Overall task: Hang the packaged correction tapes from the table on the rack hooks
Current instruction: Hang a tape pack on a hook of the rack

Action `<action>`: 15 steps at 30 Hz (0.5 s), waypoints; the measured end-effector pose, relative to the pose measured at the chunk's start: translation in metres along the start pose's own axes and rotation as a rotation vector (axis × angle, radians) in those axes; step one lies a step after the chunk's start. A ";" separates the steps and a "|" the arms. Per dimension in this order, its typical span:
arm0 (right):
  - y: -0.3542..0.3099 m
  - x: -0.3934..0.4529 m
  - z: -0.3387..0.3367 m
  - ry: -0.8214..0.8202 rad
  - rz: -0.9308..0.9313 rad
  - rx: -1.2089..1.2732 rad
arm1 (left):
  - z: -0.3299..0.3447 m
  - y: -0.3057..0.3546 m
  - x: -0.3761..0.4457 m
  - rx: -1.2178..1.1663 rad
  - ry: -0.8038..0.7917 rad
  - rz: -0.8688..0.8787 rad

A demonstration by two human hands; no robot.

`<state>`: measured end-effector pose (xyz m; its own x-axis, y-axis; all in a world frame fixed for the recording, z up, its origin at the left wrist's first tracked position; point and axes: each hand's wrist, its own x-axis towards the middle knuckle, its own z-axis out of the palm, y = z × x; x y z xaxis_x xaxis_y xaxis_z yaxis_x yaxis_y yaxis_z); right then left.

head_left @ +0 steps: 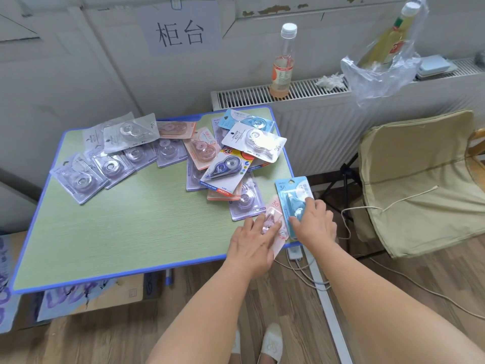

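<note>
Gripping one blue pack (294, 198) with my curled right hand (313, 223), my left hand (253, 244) lies flat, fingers straight, on one pink pack (275, 219).
Roughly fifteen more packs (168, 151) litter my green table (126, 227), beside a radiator (315, 122) and wood floor (294, 306).

Bottle (283, 67) on radiator (301, 119)

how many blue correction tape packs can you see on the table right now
2. One light-blue pack is at the table's near right corner, gripped by the right hand. Another light-blue pack lies at the far right edge, partly under a white one. Others may be buried.
</note>
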<state>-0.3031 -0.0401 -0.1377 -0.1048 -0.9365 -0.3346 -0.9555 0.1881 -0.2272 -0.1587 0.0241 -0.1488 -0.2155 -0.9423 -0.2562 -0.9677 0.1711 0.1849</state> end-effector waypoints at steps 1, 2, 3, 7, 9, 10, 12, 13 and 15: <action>0.002 -0.002 0.000 0.014 0.008 0.002 | -0.001 0.001 -0.002 0.006 0.004 -0.005; 0.003 -0.003 0.000 0.025 0.010 -0.002 | -0.001 0.001 -0.004 0.000 0.010 -0.011; 0.005 -0.005 0.001 0.033 0.010 -0.006 | 0.000 0.002 -0.006 -0.007 0.011 -0.023; 0.010 -0.010 0.003 0.046 -0.008 0.003 | 0.004 0.006 -0.011 -0.005 0.021 -0.063; 0.014 -0.014 0.004 0.046 -0.012 0.010 | 0.007 0.009 -0.011 -0.020 0.004 -0.076; 0.016 -0.016 0.004 0.044 -0.011 0.011 | 0.010 0.009 -0.010 -0.030 -0.020 -0.078; 0.022 -0.019 0.002 0.035 -0.003 0.015 | 0.018 0.011 -0.006 -0.004 -0.057 -0.063; 0.024 -0.020 0.002 0.031 0.002 0.017 | 0.022 0.012 -0.004 0.023 -0.061 -0.050; 0.031 -0.022 0.002 0.024 0.012 0.035 | 0.027 0.016 -0.001 0.048 -0.064 -0.048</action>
<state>-0.3302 -0.0134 -0.1392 -0.1236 -0.9408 -0.3155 -0.9440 0.2095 -0.2549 -0.1776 0.0352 -0.1714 -0.1749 -0.9297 -0.3240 -0.9820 0.1410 0.1255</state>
